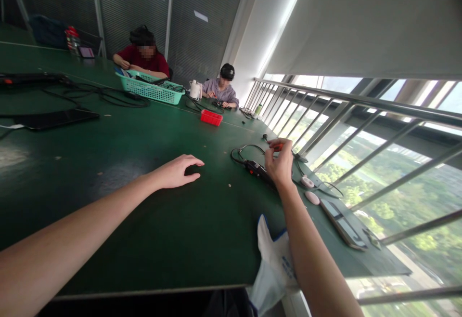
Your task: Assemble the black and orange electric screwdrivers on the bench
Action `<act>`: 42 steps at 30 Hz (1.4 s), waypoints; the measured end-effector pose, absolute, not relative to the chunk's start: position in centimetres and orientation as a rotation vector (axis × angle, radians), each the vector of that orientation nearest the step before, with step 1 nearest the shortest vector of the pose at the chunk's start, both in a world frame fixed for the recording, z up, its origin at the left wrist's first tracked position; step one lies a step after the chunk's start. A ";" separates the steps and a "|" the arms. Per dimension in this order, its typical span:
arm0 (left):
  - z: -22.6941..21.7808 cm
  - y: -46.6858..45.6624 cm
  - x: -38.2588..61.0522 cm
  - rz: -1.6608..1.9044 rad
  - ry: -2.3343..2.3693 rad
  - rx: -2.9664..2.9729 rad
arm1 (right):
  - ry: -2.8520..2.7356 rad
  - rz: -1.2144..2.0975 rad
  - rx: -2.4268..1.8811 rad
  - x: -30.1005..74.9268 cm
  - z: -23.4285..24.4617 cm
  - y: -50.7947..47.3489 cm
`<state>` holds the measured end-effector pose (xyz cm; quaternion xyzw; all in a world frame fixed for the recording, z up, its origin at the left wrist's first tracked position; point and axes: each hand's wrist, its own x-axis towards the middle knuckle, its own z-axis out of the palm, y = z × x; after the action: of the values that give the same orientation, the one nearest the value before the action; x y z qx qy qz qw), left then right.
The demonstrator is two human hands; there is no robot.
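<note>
The left hand (pixel 178 172), empty, thumb and fingers apart, is near the middle of the green worktop (pixel 202 230). By the right edge, the right hand (pixel 279 165) seems to pinch a mostly hidden orange item (pixel 277 147) near a black corded tool (pixel 257 168). Probably picking up or placing; either calls for avoiding the looped cable (pixel 249 145). A red basket (pixel 211 118) sits farther off.
</note>
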<state>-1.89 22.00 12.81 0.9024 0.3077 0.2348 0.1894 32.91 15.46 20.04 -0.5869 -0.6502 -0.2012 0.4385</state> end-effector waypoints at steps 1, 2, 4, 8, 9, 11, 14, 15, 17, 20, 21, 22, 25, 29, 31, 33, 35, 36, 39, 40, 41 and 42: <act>12.9 21.9 -1.9 0.659 0.866 2.536 | -1.612 -0.521 -1.533 33.3 20.1 15.3; 12.9 21.9 -1.9 0.657 0.866 2.532 | -1.626 -0.531 -1.646 33.8 20.1 15.2; 13.1 21.8 -1.9 0.662 0.862 2.526 | -1.723 -0.491 -1.934 34.8 19.7 15.4; 13.1 21.8 -1.9 0.678 0.863 2.522 | -1.977 -0.274 -2.278 36.3 18.0 16.2; 13.0 21.8 -1.9 0.676 0.865 2.521 | -1.996 -0.250 -2.298 36.6 17.7 16.4; 12.9 21.8 -1.9 0.671 0.864 2.519 | -1.987 -0.241 -2.308 37.1 17.5 16.5; 12.8 21.9 -1.9 0.670 0.852 2.525 | -1.968 -0.226 -2.302 37.5 17.8 16.4; 12.7 21.9 -1.9 0.672 0.848 2.527 | -1.971 -0.221 -2.289 37.5 17.9 16.4; 12.7 21.9 -1.9 0.675 0.844 2.531 | -1.995 -0.215 -2.258 37.4 18.2 16.2; 12.8 21.8 -1.9 0.665 0.854 2.524 | -2.030 -0.219 -2.247 37.0 18.3 16.1; 12.8 21.8 -1.9 0.658 0.857 2.519 | -2.031 -0.218 -2.253 36.9 18.3 16.2; 12.8 21.8 -1.9 0.653 0.859 2.514 | -2.024 -0.219 -2.262 36.8 18.4 16.2; 12.7 21.8 -1.9 0.651 0.860 2.505 | -1.942 -0.270 -2.277 36.3 18.9 16.0; 12.7 21.8 -1.8 0.688 0.843 2.498 | -1.917 -0.304 -2.132 33.3 19.7 15.2; 12.9 21.6 -1.6 0.737 0.838 2.473 | -2.096 -0.223 -1.937 30.3 19.7 14.7; 13.3 21.3 -1.3 0.775 0.833 2.431 | -2.311 -0.102 -1.737 27.0 19.5 14.3; 13.7 21.1 -1.0 0.782 0.816 2.395 | -2.462 -0.020 -1.549 24.2 19.2 14.1; 13.8 21.0 -0.9 0.782 0.799 2.381 | -2.481 -0.032 -1.489 23.2 19.1 14.0; 13.8 21.1 -0.7 0.809 0.763 2.337 | -2.450 -0.061 -1.480 21.9 18.7 13.8; 13.7 21.3 -0.7 0.830 0.776 2.315 | -2.446 -0.041 -1.501 21.9 18.7 13.8; 13.5 21.5 -0.7 0.851 0.804 2.292 | -2.458 -0.002 -1.516 22.0 18.6 13.7; 13.4 21.8 -0.8 0.869 0.841 2.271 | -2.477 0.043 -1.522 22.2 18.6 13.6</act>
<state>-0.80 21.76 13.37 0.8473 0.3136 0.3242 0.2805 22.19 13.61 18.58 -0.5198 -0.8462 0.0146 0.1167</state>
